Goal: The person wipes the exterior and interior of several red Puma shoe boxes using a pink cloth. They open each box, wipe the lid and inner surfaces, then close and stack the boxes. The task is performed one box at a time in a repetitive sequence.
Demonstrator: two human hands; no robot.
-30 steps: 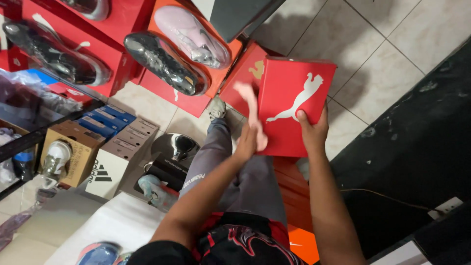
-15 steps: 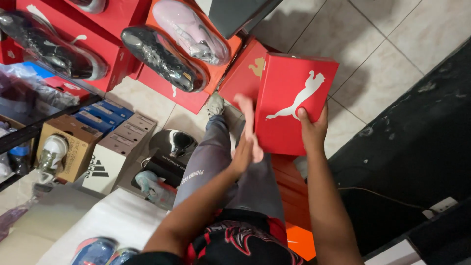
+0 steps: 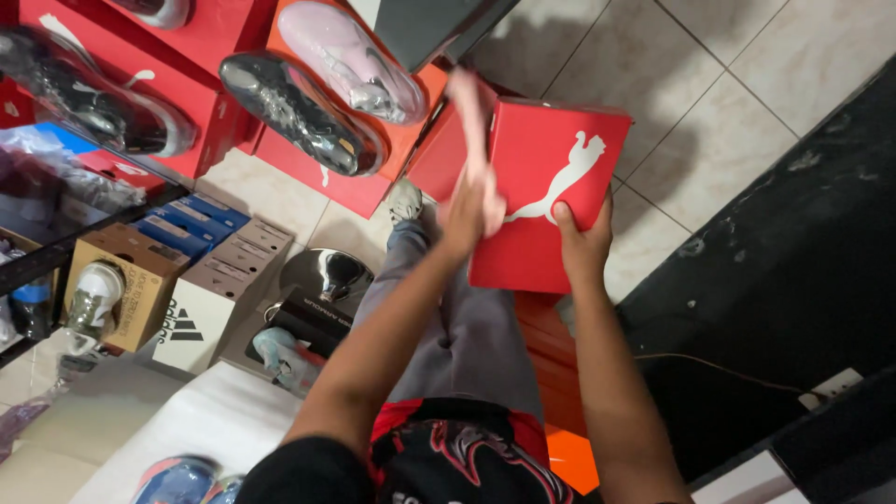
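— We've got the red box (image 3: 546, 191) tilted over our lap, above the floor tiles (image 3: 728, 121). Our right hand (image 3: 583, 245) curls round its near edge to steady it.

— And the left hand (image 3: 474, 191)? Blurred, fingers stretched along the box's side; whether it grips, we cannot tell. The box's contents are hidden.

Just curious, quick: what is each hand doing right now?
Left hand: open, fingers blurred, against the red shoebox.
Right hand: closed on the red shoebox's lower edge.

Bare tiled floor (image 3: 728, 112) lies open right of the red shoebox (image 3: 546, 191); stacked boxes (image 3: 201, 271) crowd left.
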